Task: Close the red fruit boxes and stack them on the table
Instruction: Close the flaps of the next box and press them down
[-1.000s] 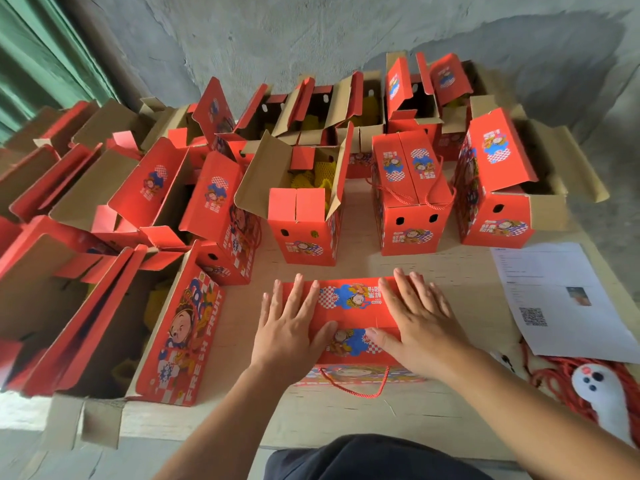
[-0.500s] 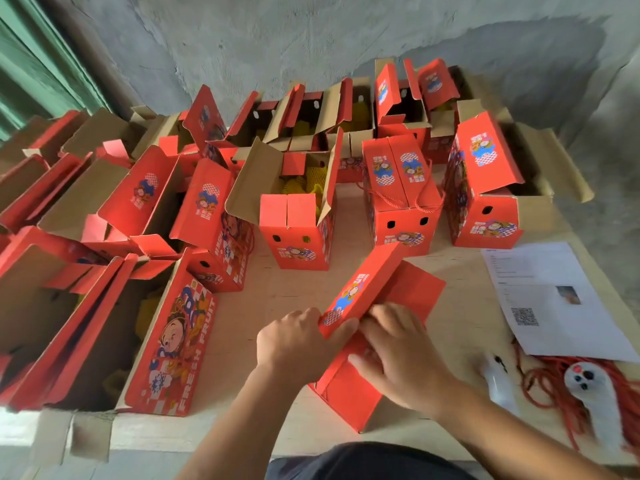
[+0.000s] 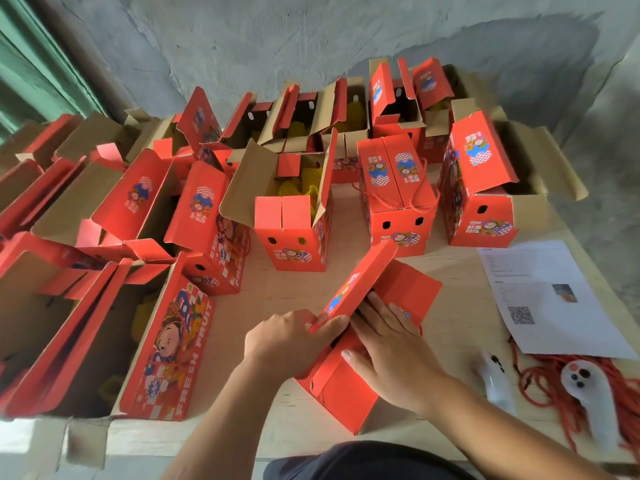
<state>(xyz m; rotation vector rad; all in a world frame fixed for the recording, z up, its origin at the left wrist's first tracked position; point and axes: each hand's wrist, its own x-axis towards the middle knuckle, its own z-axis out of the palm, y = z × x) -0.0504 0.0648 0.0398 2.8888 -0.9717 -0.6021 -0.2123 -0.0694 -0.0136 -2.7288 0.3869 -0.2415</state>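
Left hand pinches raised lid flap; right hand flat on red cardboard fruit box, tilted, long axis near-left to far-right.

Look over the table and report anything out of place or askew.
Mostly routine: many red boxes stand open awaiting closing. Odd items sit at the table's right edge: a printed sheet with a QR code, a tangle of red cord, and two white handheld controllers. The box in hand sits skewed to the rows, one flap raised.
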